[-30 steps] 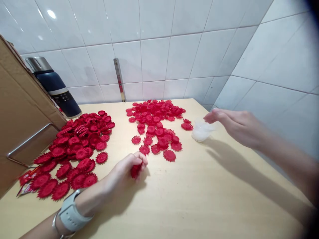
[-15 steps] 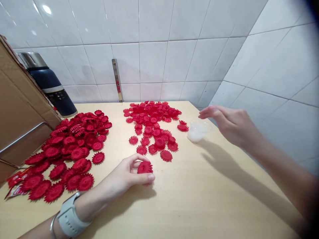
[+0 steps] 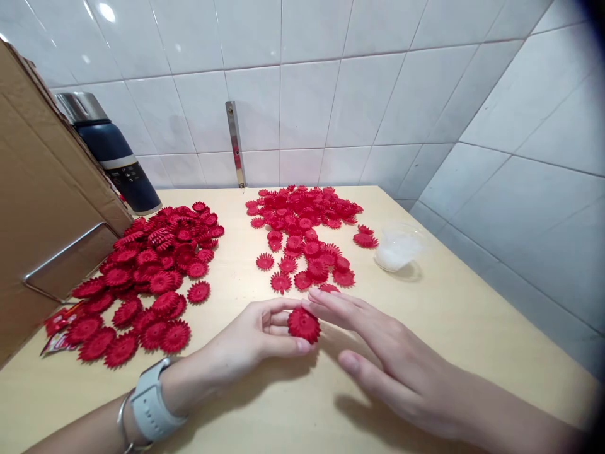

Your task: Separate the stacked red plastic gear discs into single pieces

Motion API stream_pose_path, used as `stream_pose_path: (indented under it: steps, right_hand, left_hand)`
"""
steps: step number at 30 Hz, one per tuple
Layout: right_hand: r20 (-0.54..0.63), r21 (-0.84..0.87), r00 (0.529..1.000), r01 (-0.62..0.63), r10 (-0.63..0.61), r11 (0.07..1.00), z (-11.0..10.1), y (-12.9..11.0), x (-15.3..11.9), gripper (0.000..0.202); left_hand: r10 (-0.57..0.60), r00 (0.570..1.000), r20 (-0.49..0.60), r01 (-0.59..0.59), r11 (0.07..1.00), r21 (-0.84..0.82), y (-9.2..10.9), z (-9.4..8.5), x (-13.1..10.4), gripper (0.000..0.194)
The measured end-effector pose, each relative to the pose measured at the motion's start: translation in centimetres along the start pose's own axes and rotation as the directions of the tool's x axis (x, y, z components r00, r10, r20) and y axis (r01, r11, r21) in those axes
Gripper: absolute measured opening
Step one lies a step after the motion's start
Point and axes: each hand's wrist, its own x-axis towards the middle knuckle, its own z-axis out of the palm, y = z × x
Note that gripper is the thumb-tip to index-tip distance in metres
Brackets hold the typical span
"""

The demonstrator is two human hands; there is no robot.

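Between the thumb and fingers of my left hand [image 3: 258,337] is a red scalloped flower disc [image 3: 304,325], tilted so its round face shows. My right hand [image 3: 392,359] is beside it, thumb and fingers apart, the fingertips close to the disc's right edge; I cannot tell whether they touch it. Just beyond the hands lies a scattered group of the same red discs [image 3: 314,261], and a denser pile [image 3: 302,208] sits behind it. A clear bowl [image 3: 399,249] with something white in it stands to the right.
A larger heap of red discs [image 3: 161,252] covers the left side, beside a cardboard box [image 3: 51,189]. A dark blue flask [image 3: 118,157] stands behind the box. A small red-and-white packet [image 3: 59,334] lies at the left, and tiled walls [image 3: 312,94] close off the back and right.
My right hand has come from above the clear bowl down to the left, beside the held disc. My left hand keeps its hold, and the disc's face is turned more towards me.
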Motion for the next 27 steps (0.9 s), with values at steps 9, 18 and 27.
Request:
stream_pose_path:
  steps: [9,18,27]
  right_hand:
    - [-0.076,0.043,0.969,0.239,-0.235,0.970,0.01,0.56,-0.11,0.059]
    - [-0.033,-0.012,0.936,0.350,-0.351,0.937,0.18,-0.17,0.27,0.071]
    - [-0.041,-0.046,0.943,0.328,-0.330,0.943,0.75,0.40,0.27,0.070]
  left_hand:
    - [0.007,0.997,-0.077,-0.005,1.000,0.027,0.02,-0.32,-0.08,0.039]
    - [-0.015,0.998,-0.063,0.016,1.000,0.014,-0.12,0.02,-0.40,0.035]
    - [0.027,0.998,-0.061,-0.025,0.999,0.027,-0.17,0.26,-0.34,0.035]
